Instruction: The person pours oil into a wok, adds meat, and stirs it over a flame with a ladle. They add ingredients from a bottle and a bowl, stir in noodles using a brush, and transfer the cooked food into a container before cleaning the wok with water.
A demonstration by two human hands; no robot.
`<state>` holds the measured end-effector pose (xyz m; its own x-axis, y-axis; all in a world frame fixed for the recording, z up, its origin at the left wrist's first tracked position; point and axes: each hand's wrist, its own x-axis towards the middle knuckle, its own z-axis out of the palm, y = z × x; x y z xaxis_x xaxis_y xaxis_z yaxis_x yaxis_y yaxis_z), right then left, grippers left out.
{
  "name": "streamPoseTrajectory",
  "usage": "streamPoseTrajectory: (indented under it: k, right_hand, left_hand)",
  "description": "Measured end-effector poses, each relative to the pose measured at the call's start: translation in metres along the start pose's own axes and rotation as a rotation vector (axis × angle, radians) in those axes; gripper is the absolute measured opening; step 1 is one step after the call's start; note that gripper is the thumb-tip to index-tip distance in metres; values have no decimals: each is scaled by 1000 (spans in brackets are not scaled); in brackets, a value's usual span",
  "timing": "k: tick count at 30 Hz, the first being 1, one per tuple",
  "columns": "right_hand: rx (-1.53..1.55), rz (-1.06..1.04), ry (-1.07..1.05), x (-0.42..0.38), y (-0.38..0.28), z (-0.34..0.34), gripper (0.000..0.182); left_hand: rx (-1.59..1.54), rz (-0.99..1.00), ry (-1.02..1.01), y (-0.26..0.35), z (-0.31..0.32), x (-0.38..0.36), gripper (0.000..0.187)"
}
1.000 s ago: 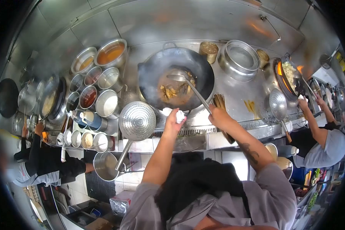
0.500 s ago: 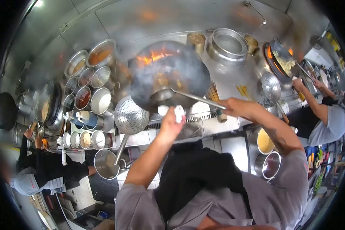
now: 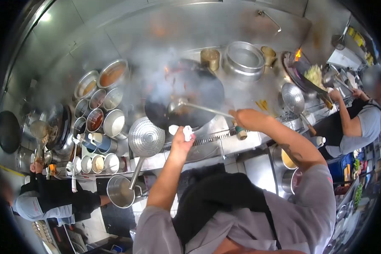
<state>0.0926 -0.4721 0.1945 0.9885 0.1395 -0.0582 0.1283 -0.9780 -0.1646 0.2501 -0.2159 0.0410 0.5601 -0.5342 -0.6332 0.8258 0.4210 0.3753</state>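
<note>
A large black wok (image 3: 213, 91) sits over the burner in the middle, with steam and smoke hiding much of the food inside. My left hand (image 3: 180, 146) is closed around a folded white cloth (image 3: 185, 132) at the wok's near edge; whether a wok handle lies beneath the cloth is hidden. In my right hand (image 3: 246, 119) is the handle of a long metal ladle (image 3: 205, 109), its bowl down inside the wok. A perforated strainer (image 3: 146, 137) rests left of the wok, its handle across a steel pot (image 3: 120, 191).
Several metal containers (image 3: 113, 122) of sauces and seasonings stand on the left. A big steel pot (image 3: 244, 59) is behind on the right. One co-worker (image 3: 351, 118) handles another wok on the right; another person (image 3: 42, 199) works at the left. A second strainer (image 3: 293, 98) lies rightward.
The tall flames at the back of my wok have shrunk to a small flicker. My ladle's bowl has moved deeper into the wok. On the right, the co-worker's wok is tilted with food lifted.
</note>
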Motion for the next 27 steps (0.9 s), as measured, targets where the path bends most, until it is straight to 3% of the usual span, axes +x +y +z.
streamPoseTrajectory:
  k: [3, 6, 8, 9, 10, 11, 13, 15, 16, 17, 18, 19, 22, 25, 27]
  right_hand:
    - [209, -13, -213, -11, 1, -7, 50]
    - [264, 82, -279, -14, -16, -18, 49]
    - [262, 28, -243, -16, -16, -22, 49]
    - [319, 35, -251, -10, -13, -20, 39]
    - [389, 44, -265, -5, -12, -13, 30]
    - [317, 20, -270, 9, -6, -4, 29]
    - [292, 51, -189, 34, 7, 28, 33]
    - [257, 87, -102, 43, 12, 45, 37]
    - [149, 136, -31, 43, 9, 50, 37]
    - [40, 181, 41, 44, 7, 50, 37]
    - [33, 183, 59, 40, 0, 37, 37]
    - [-85, 128, 66, 30, -12, 14, 37]
    - [-214, 62, 37, 25, -17, -3, 38]
    - [-53, 60, -76, 9, -26, -26, 31]
    - [11, 86, -132, -2, -19, -38, 30]
  left_hand:
    - [-10, 26, 60, 6, 21, -15, 13]
    - [-47, 4, 148, 4, 21, -11, 11]
    - [-17, -44, 81, -4, 28, -35, 13]
    - [4, -52, 8, -3, 31, -42, 12]
    - [-50, -30, 99, 0, 42, -49, 11]
    - [-53, -6, 59, 7, 37, -36, 10]
    - [-4, 69, 21, 8, 14, -3, 9]
    - [-46, 155, -91, -30, -24, -4, 13]
    - [50, 102, 43, -54, -53, 4, 18]
    - [55, 39, 13, -73, -73, -9, 15]
    - [-24, -34, -20, -91, -98, -4, 13]
    - [84, -75, -220, -94, -105, -17, 13]
    - [-15, 104, -31, -60, -36, -36, 11]
    - [-82, 118, -79, -13, -8, -6, 11]
    - [-23, 19, -61, -2, 8, -9, 11]
